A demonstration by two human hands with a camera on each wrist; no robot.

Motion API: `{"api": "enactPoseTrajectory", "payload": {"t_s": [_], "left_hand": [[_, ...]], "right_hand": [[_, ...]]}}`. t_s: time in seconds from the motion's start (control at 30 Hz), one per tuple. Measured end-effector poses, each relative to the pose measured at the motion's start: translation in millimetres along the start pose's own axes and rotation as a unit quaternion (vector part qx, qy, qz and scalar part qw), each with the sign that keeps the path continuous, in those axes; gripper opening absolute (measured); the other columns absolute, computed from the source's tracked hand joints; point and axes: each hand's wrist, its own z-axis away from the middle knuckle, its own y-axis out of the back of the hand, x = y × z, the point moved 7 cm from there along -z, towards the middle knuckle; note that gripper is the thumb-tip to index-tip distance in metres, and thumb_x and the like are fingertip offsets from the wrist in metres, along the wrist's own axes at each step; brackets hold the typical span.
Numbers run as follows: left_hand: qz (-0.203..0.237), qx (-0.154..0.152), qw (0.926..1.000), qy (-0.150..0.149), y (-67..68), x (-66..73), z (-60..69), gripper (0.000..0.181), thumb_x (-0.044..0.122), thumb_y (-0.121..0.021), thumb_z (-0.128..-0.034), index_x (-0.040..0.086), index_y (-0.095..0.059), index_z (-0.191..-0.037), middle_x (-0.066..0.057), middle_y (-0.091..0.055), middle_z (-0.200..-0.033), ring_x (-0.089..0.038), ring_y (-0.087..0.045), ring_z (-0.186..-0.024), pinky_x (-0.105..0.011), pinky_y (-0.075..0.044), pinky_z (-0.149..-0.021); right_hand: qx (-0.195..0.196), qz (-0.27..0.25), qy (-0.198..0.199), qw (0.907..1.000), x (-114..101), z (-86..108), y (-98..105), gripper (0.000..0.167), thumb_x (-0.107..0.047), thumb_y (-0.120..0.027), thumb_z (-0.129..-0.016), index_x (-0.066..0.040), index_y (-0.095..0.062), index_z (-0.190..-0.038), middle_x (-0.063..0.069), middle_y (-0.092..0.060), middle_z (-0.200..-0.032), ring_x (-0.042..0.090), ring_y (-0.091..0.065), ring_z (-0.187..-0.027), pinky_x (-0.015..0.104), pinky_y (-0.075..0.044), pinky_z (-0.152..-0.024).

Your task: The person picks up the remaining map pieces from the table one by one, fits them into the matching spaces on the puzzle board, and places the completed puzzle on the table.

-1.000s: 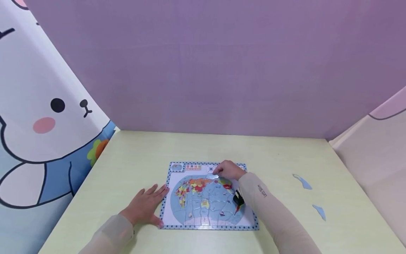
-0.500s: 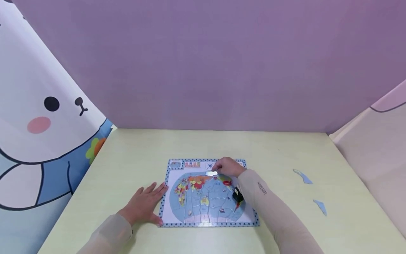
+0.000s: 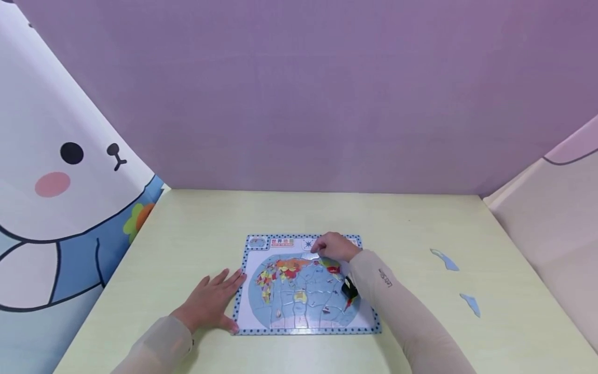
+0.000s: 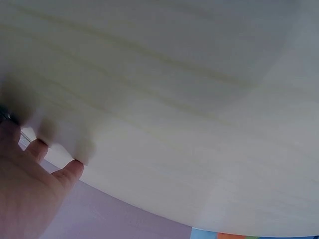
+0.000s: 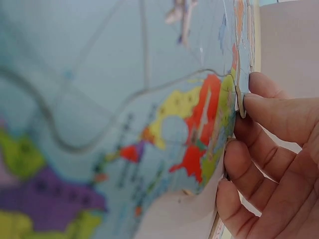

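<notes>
A world map jigsaw puzzle (image 3: 287, 298) with a dotted blue border lies flat on the table, most of its oval filled with pieces. My left hand (image 3: 210, 304) rests at the board's left edge, fingers spread and thumb near the lower left corner. At the top of the oval, my right hand (image 3: 337, 247) pinches a puzzle piece (image 5: 241, 103) between thumb and finger, seen edge-on in the right wrist view. The other fingers of that hand (image 5: 279, 164) are loosely bent against the board. The hand and sleeve hide the board's upper right part.
Two loose blue puzzle pieces lie on the table to the right, one farther back (image 3: 446, 259) and one nearer (image 3: 471, 305). A purple wall panel (image 3: 327, 104) rises behind the pale table (image 3: 210, 213). A cartoon-printed cloth (image 3: 60, 218) hangs at the left.
The head view has shifted slightly, so the whole scene sits a little higher in it. Both hands keep nearly the same places on the board, and the right still pinches its piece.
</notes>
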Motion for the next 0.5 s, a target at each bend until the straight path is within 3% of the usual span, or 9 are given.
{"api": "enactPoseTrajectory", "payload": {"t_s": [0.5], "left_hand": [[0.001, -0.001, 1.0, 0.005, -3.8, -3.1, -3.0, 0.111, 0.063, -0.078, -0.061, 0.004, -0.037, -0.146, -0.011, -0.033, -0.153, -0.041, -0.025, -0.14, -0.068, -0.024, -0.104]], "right_hand": [[-0.005, 0.003, 0.005, 1.0, -1.4, -3.1, 1.4, 0.018, 0.0, -0.064, -0.089, -0.012, -0.076, -0.097, 0.002, -0.067, -0.103, 0.021, -0.056, -0.099, 0.04, -0.047, -0.094]]}}
